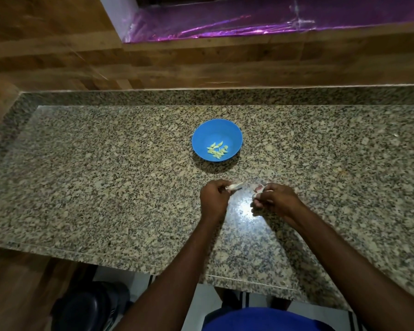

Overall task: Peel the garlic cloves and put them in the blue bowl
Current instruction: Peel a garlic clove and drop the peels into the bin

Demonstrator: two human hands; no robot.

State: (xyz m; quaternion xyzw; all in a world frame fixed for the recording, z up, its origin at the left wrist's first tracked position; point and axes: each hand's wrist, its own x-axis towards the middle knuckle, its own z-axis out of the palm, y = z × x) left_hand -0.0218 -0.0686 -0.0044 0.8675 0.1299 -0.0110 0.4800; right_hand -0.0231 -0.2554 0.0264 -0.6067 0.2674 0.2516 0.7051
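Bowl (217, 130): blue, upright on the counter (105, 187), beyond your hands and well apart from them. Its shadow falls toward you.

Peeled cloves (217, 151): a small heap of pale yellow-green pieces, loose in the near part of the bowl's bottom. The count is too small to tell.

Left hand (213, 199): over the counter, fingers curled, pinching a pale clove (234, 186) at the fingertips. The clove pokes out to the right of your fingers, with a dark tip or stem at its far end. Whether its skin is on or off is blurred.

Right hand (275, 199): just beside the left, apart from it, fingers curled round garlic (258, 188), a whitish-pink lump that shows at the thumb side. You cannot tell how many cloves it holds.

Skins (253, 181): faint pale scraps on the counter near your right hand, hard to tell from the stone's flecks.

Counter: speckled granite, glossy; a bright glare spot lies between and just below your two hands.

Wall (201, 60): wood-toned panels behind the counter.

Foil (249, 27): purple, shiny, crinkled, on the ledge above the wall panels.

Shirt (261, 321): blue, at the bottom edge.
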